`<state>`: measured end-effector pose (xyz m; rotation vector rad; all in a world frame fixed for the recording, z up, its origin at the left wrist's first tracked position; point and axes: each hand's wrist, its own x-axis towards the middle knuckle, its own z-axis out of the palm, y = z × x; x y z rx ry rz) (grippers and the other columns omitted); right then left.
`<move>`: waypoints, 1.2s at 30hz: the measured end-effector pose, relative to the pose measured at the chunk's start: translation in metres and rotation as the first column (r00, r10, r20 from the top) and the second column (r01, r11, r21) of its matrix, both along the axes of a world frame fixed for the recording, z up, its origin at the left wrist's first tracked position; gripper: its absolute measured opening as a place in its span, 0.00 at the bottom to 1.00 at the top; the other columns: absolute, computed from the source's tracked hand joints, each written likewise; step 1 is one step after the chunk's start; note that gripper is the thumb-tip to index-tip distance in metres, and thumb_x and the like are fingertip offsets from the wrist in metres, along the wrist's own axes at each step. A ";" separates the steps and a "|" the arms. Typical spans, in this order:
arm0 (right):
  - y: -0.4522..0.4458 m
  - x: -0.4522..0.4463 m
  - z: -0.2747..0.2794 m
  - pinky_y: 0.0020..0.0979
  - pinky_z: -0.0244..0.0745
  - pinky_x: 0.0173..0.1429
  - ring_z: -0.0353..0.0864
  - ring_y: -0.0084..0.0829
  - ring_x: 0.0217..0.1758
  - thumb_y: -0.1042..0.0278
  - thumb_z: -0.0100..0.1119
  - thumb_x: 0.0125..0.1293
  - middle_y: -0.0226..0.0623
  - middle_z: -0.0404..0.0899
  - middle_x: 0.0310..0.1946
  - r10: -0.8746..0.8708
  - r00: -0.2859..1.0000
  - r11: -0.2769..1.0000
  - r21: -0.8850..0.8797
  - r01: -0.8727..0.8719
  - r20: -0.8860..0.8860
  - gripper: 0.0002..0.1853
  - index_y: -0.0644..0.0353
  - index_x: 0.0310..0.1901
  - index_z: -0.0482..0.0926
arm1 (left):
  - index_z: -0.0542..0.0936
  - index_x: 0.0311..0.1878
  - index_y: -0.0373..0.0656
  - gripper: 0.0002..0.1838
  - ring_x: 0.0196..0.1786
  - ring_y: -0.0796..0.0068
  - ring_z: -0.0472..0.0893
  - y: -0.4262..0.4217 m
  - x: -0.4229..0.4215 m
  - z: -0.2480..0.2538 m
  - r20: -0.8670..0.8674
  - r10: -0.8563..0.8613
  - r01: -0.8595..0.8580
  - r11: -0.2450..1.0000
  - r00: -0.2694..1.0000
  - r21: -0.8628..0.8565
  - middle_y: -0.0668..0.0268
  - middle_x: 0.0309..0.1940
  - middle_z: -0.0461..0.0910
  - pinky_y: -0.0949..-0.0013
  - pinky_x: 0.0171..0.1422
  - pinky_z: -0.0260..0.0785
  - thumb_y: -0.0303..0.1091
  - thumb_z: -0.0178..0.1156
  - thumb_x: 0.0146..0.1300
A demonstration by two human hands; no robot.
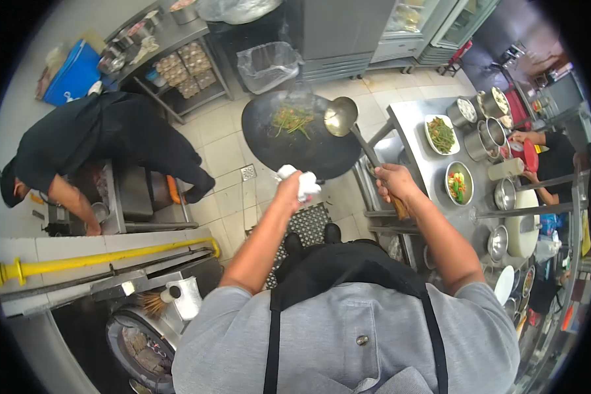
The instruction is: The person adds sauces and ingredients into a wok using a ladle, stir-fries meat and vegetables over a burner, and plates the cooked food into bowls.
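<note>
A dark wok [262, 141] with green vegetables [292, 122] near its middle is held out in front of me. My left hand [293, 188] is closed on a white cloth [306, 184] at the wok's near edge; the cloth hides the wok's rim or handle there. My right hand [395, 182] grips the wooden handle of a long metal ladle [341, 117]. The ladle's bowl is over the right part of the wok. To the right, a white dish of green vegetables [442, 134] and a metal bowl with green and orange food [458, 184] stand on the steel table [414, 131].
At the left a person in black [98, 131] bends over a counter. Another person's arm [535, 138] reaches in at the right, near metal pots [475, 144]. A yellow pipe [111, 258] runs along the left. Behind the wok stands a plastic-lined bin [266, 72].
</note>
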<state>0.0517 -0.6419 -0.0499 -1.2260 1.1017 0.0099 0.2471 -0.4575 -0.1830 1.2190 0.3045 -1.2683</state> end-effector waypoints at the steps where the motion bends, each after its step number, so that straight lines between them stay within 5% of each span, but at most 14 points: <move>1: -0.001 0.006 -0.006 0.29 0.62 0.14 0.66 0.24 0.13 0.67 0.54 0.69 0.32 0.70 0.21 0.034 0.999 0.998 -0.059 -0.036 -0.035 0.12 0.67 0.47 0.71 | 0.76 0.44 0.42 0.11 0.35 0.64 0.84 0.008 -0.015 0.003 0.090 0.017 -0.021 0.999 0.996 0.037 0.64 0.33 0.82 0.64 0.24 0.73 0.38 0.52 0.64; 5: 0.027 0.015 -0.001 0.29 0.63 0.15 0.66 0.25 0.13 0.66 0.52 0.71 0.32 0.69 0.20 0.105 0.994 0.994 0.010 -0.105 -0.022 0.12 0.69 0.44 0.71 | 0.74 0.48 0.33 0.14 0.35 0.63 0.84 0.043 -0.084 0.027 0.181 0.086 -0.089 0.996 0.980 0.011 0.56 0.36 0.80 0.61 0.33 0.77 0.28 0.55 0.60; 7: 0.050 0.028 -0.008 0.28 0.61 0.15 0.64 0.24 0.12 0.65 0.51 0.71 0.31 0.67 0.18 0.012 1.000 0.996 0.093 -0.012 0.003 0.11 0.66 0.38 0.71 | 0.75 0.44 0.35 0.13 0.33 0.64 0.84 0.022 -0.076 0.016 0.108 0.039 -0.043 0.999 0.993 0.030 0.59 0.31 0.80 0.61 0.25 0.75 0.34 0.55 0.61; 9: 0.053 0.040 -0.021 0.25 0.58 0.14 0.61 0.21 0.12 0.62 0.50 0.72 0.29 0.66 0.17 -0.081 0.996 0.876 0.479 0.051 0.042 0.11 0.62 0.36 0.70 | 0.76 0.42 0.41 0.12 0.30 0.66 0.83 0.004 -0.049 0.000 -0.068 -0.023 0.017 0.996 0.997 -0.092 0.63 0.28 0.81 0.65 0.20 0.71 0.40 0.52 0.63; 10: 0.044 0.034 -0.016 0.23 0.55 0.12 0.60 0.17 0.13 0.59 0.49 0.73 0.29 0.67 0.20 0.119 0.992 0.756 0.651 -0.068 -0.034 0.12 0.59 0.36 0.68 | 0.76 0.42 0.41 0.12 0.30 0.66 0.83 0.008 -0.049 0.000 -0.071 -0.020 0.014 0.996 0.997 -0.087 0.63 0.28 0.81 0.65 0.20 0.71 0.40 0.52 0.63; 11: 0.038 0.023 -0.021 0.23 0.55 0.12 0.60 0.17 0.13 0.59 0.49 0.73 0.29 0.67 0.20 0.123 0.992 0.756 0.651 -0.073 -0.032 0.12 0.59 0.36 0.68 | 0.77 0.39 0.46 0.11 0.29 0.67 0.83 0.010 -0.044 0.000 -0.169 -0.046 0.035 0.997 0.985 -0.070 0.66 0.28 0.81 0.67 0.20 0.70 0.42 0.52 0.63; 14: 0.039 -0.020 -0.017 0.17 0.52 0.11 0.59 0.13 0.14 0.58 0.46 0.75 0.27 0.68 0.27 -0.161 0.979 0.512 0.858 -0.026 0.126 0.12 0.59 0.47 0.69 | 0.79 0.34 0.53 0.09 0.30 0.69 0.82 0.028 -0.050 0.008 -0.303 -0.097 0.104 0.995 0.948 0.008 0.71 0.27 0.81 0.68 0.20 0.71 0.44 0.53 0.63; 18: 0.029 -0.097 0.015 0.16 0.52 0.11 0.58 0.12 0.14 0.59 0.46 0.75 0.27 0.68 0.27 -0.322 0.934 0.444 0.896 0.006 0.153 0.16 0.57 0.57 0.68 | 0.79 0.32 0.54 0.09 0.31 0.67 0.83 0.055 -0.066 -0.021 -0.409 -0.075 0.040 0.995 0.909 -0.094 0.70 0.27 0.81 0.66 0.21 0.71 0.45 0.55 0.63; 23: 0.031 -0.182 0.084 0.16 0.53 0.10 0.59 0.13 0.13 0.60 0.50 0.73 0.30 0.68 0.26 -0.462 0.862 0.633 0.759 0.154 0.210 0.17 0.54 0.60 0.68 | 0.78 0.36 0.54 0.09 0.31 0.67 0.83 0.059 -0.068 -0.029 -0.383 -0.085 0.080 0.996 0.920 -0.030 0.71 0.27 0.81 0.66 0.21 0.68 0.45 0.54 0.63; 26: 0.027 -0.204 0.114 0.20 0.54 0.10 0.58 0.17 0.12 0.62 0.54 0.70 0.31 0.68 0.24 -0.468 0.844 0.858 0.362 0.364 0.262 0.22 0.55 0.63 0.67 | 0.78 0.37 0.54 0.08 0.33 0.68 0.81 0.051 -0.066 -0.023 -0.339 -0.088 0.124 0.988 0.937 0.086 0.71 0.29 0.80 0.66 0.25 0.68 0.44 0.54 0.61; 29: 0.013 -0.205 0.107 0.22 0.56 0.11 0.62 0.19 0.11 0.67 0.55 0.69 0.29 0.69 0.21 -0.478 0.858 0.866 -0.061 0.496 0.186 0.24 0.59 0.65 0.67 | 0.78 0.37 0.54 0.08 0.34 0.69 0.81 0.045 -0.063 -0.019 -0.314 -0.079 0.120 0.986 0.946 0.112 0.71 0.30 0.80 0.66 0.25 0.68 0.44 0.54 0.60; 30: 0.004 -0.203 0.098 0.22 0.56 0.11 0.62 0.19 0.11 0.67 0.55 0.69 0.29 0.69 0.21 -0.481 0.857 0.864 -0.063 0.499 0.187 0.24 0.59 0.65 0.67 | 0.78 0.37 0.54 0.08 0.34 0.69 0.81 0.044 -0.062 -0.017 -0.307 -0.075 0.116 0.986 0.949 0.117 0.71 0.30 0.81 0.66 0.25 0.68 0.44 0.55 0.60; 32: -0.013 -0.201 0.072 0.24 0.59 0.11 0.64 0.19 0.11 0.69 0.56 0.68 0.27 0.68 0.19 -0.453 0.889 0.821 -0.362 0.442 0.060 0.27 0.61 0.67 0.65 | 0.78 0.37 0.53 0.08 0.33 0.69 0.81 0.043 -0.063 -0.010 -0.299 -0.073 0.113 0.986 0.952 0.119 0.71 0.30 0.81 0.67 0.25 0.69 0.44 0.55 0.59; 36: -0.024 -0.199 0.042 0.26 0.61 0.12 0.66 0.19 0.12 0.69 0.58 0.67 0.27 0.69 0.19 -0.476 0.879 0.804 -0.400 0.440 0.009 0.29 0.60 0.69 0.64 | 0.78 0.37 0.53 0.08 0.32 0.70 0.81 0.048 -0.061 -0.007 -0.293 -0.035 0.080 0.987 0.955 0.141 0.70 0.29 0.81 0.67 0.25 0.70 0.44 0.55 0.59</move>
